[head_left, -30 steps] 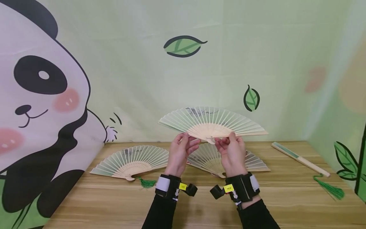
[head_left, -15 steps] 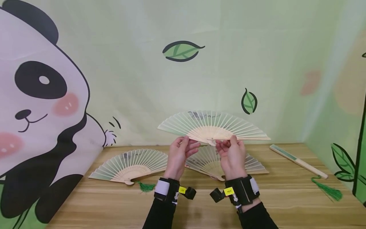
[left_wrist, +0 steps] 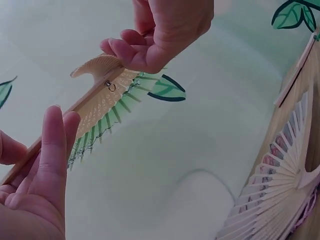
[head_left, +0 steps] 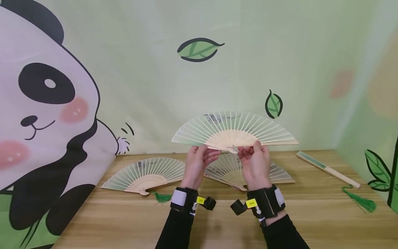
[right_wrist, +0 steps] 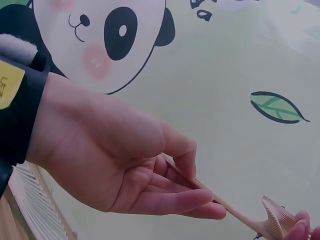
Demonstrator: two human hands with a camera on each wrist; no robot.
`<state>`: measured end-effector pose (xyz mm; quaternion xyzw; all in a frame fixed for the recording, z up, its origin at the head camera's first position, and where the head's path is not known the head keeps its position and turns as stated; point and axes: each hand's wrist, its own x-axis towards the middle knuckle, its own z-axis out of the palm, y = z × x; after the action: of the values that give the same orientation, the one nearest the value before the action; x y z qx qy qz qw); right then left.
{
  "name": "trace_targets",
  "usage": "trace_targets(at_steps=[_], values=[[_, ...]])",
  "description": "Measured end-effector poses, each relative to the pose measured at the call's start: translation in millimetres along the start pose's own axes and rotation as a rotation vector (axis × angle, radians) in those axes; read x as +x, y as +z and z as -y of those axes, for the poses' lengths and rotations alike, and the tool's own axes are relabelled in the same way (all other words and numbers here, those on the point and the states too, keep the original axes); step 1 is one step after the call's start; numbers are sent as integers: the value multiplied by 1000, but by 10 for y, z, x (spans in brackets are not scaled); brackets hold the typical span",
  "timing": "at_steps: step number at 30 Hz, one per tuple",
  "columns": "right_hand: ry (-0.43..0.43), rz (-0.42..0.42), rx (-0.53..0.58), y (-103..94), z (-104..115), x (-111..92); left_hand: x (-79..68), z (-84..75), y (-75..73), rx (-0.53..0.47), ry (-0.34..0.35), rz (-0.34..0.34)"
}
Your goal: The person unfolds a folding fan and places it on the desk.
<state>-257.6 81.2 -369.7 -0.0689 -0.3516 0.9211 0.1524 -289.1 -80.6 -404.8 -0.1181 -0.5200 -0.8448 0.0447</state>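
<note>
A spread folding fan (head_left: pixel 231 126), pale green with wooden ribs and a dark painted pattern, is held above the table. My left hand (head_left: pixel 196 167) pinches its left outer rib between thumb and fingers. My right hand (head_left: pixel 256 167) pinches the right outer rib close to the pivot. In the left wrist view a small metal ring (left_wrist: pixel 111 87) shows at the pivot, beside the right hand's curled fingers. The right wrist view shows the left hand (right_wrist: pixel 135 170) along the rib, while only fingertips of the right hand (right_wrist: pixel 299 227) show at the lower corner.
On the wooden table (head_left: pixel 214 221) lies a spread green fan (head_left: pixel 146 176) with a green tassel (head_left: pixel 162 197) at left. Another spread fan (head_left: pixel 227 169) lies behind my hands, partly hidden. A folded fan (head_left: pixel 328 169) with a green tassel lies at right. A panda-print backdrop (head_left: pixel 149 86) stands behind.
The held fan has risen slightly against the backdrop and its leaf shows taller and a little wider. My right hand has shifted slightly rightward. Both hands keep their pinch.
</note>
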Motion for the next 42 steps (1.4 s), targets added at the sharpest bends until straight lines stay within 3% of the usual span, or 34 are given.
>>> trace_targets(at_steps=[4,8,13,16,20,25,30,36,42], values=[[26,6,41,-11,67,-80,-48,-48,26,3,19,25],[75,31,37,-68,172,-184,-166,-121,27,2,-9,73],[191,95,-24,-143,300,-326,-338,-224,-32,-2,-40,134],[292,140,-125,-249,299,-437,-511,-259,-174,-21,-69,139],[394,187,-233,-412,142,-646,-851,-257,-479,-45,-166,85],[488,223,-252,-563,-147,-963,-1327,-198,-836,-71,-259,-3],[570,303,-270,-735,-337,-1197,-1707,-169,-1096,-83,-369,-13],[652,301,-260,-848,-554,-1335,-1886,-140,-1294,-95,-462,-59],[657,267,-259,-900,-722,-1333,-1897,-62,-1385,-74,-521,-95]])
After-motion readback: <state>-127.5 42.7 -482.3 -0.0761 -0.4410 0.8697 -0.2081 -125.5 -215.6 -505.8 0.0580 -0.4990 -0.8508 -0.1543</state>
